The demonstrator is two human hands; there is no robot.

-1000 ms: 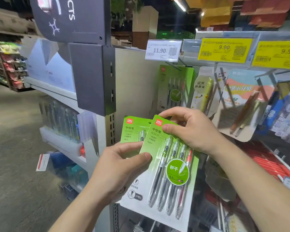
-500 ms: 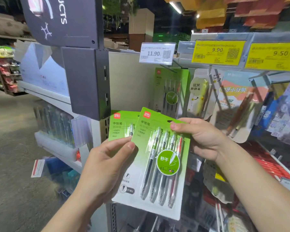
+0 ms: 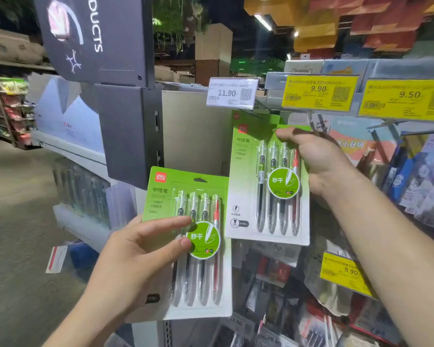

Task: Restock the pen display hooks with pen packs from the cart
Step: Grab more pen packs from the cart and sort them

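Two green-and-white pen packs are in my hands, each with several pens under a clear blister. My left hand (image 3: 138, 259) grips the lower pack (image 3: 206, 276) by its left side, thumb across the front. My right hand (image 3: 316, 159) pinches the upper pack (image 3: 266, 196) near its top right corner and holds it up under the white 11.90 price tag (image 3: 232, 92). Behind that pack hangs another green pack (image 3: 258, 118) on the hook, mostly hidden. The hook itself is hidden behind the packs.
Yellow price tags 9.90 (image 3: 320, 92) and 9.50 (image 3: 406, 98) line the rail to the right, with other stationery packs (image 3: 361, 146) hanging below. A dark sign panel (image 3: 125, 131) juts out at left. The aisle floor (image 3: 15, 221) lies further left.
My right hand has lifted the front pack off the stack and raised it to the right, under the 11.90 tag. My left hand keeps the other pack lower down.
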